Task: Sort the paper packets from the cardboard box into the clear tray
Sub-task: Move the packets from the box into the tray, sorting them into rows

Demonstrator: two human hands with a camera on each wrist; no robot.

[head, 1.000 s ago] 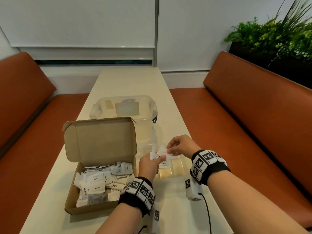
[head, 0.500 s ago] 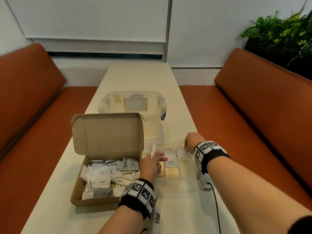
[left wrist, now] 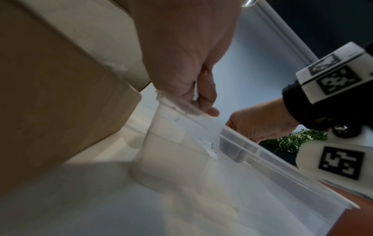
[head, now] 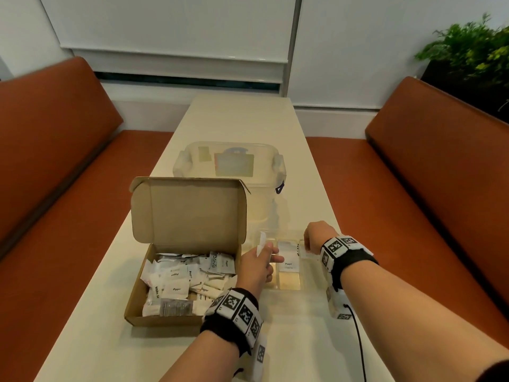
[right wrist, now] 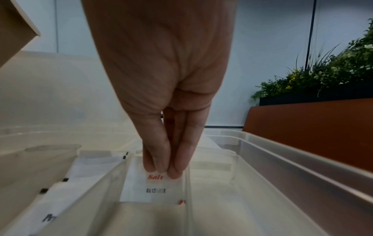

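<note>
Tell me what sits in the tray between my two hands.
In the head view, a pepper packet lies flat in the clear tray, between the left hand and the right hand.

Desk (head: 289,340): runs straight away from the viewer, a bench (head: 55,188) along each long side.
Cardboard box (head: 143,307): on the desk, left of centre, lid standing up at its far edge, packets (head: 176,289) heaped inside.
Clear tray (head: 287,285): just right of the box, a Pepper packet (head: 288,261) lying in a middle compartment.
Lidded tub (head: 228,164): behind both the box and the tray.
Hands: left hand (head: 254,267) at the tray's left end; right hand (head: 316,235) over the right compartment, fingertips (right wrist: 159,166) on a Salt packet (right wrist: 154,188) down inside it (left of the next divider).
Plant (head: 468,51): far right, behind the right bench.
</note>
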